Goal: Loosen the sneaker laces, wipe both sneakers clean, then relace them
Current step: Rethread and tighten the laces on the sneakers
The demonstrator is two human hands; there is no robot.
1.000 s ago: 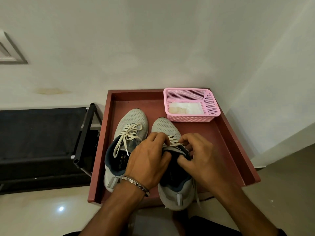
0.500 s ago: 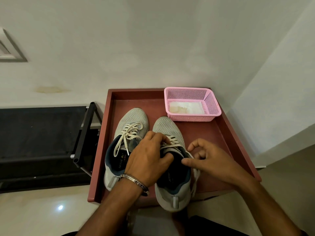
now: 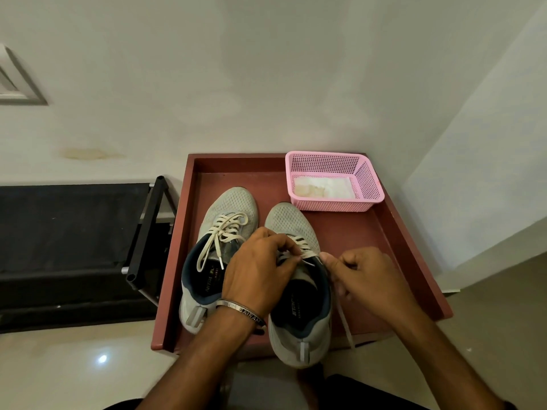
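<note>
Pale walls meet in a corner behind the red tray [image 3: 393,232], which carries two grey sneakers side by side and one pink basket [image 3: 368,184] holding one white cloth [image 3: 334,184]. Since half a second ago the right hand [image 3: 364,276] has closed and drawn a lace [image 3: 309,255] sideways, pinching it, while the left hand [image 3: 260,270] grips the right sneaker [image 3: 296,291] at its tongue, fingers curled. Loosening looks underway; the left sneaker [image 3: 228,208] lies untied alongside, its laces already slack.
</note>
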